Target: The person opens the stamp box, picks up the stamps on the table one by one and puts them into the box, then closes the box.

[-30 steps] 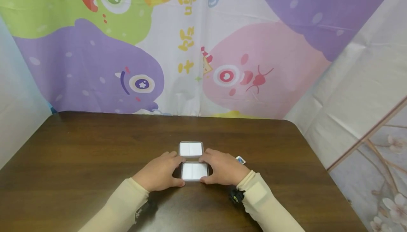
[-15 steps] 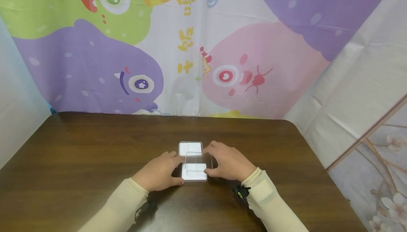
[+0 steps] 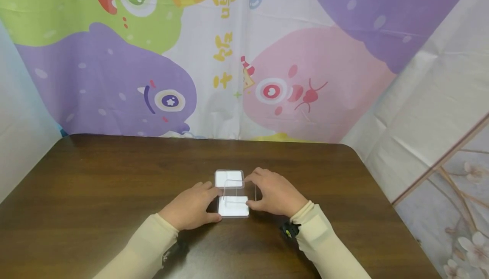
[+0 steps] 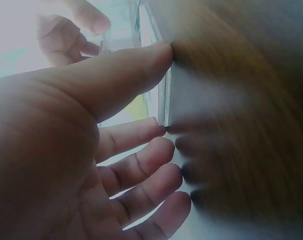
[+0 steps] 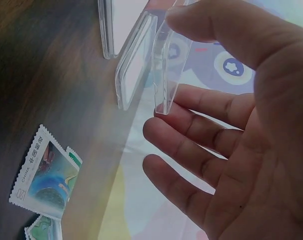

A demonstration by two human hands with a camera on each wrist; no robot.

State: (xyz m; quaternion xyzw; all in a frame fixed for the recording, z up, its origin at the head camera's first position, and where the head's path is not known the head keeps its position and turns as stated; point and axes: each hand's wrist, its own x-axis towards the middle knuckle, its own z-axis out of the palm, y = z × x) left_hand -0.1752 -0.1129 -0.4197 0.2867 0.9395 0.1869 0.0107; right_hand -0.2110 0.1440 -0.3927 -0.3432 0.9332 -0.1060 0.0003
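A small clear plastic case base [image 3: 234, 212] with a white inside lies on the table. My left hand [image 3: 192, 207] grips its left end, thumb on the near edge and index fingertip at the far edge, as the left wrist view shows. Above the base, my right hand [image 3: 280, 192] holds the clear lid [image 5: 164, 75] by its right end, thumb against fingers. The lid is raised and apart from the base. Just beyond lies a second clear case [image 3: 228, 173], also white inside, with no hand on it; the raised lid partly overlaps it in the head view.
Postage stamps [image 5: 49, 175] lie on the brown wooden table [image 3: 133, 164] beneath the right hand, hidden from the head view. A cartoon-printed curtain [image 3: 214, 113] hangs along the table's back edge.
My right hand has lifted the lid off the near case and moved slightly right and up with it. My left hand has stayed in place on the base.
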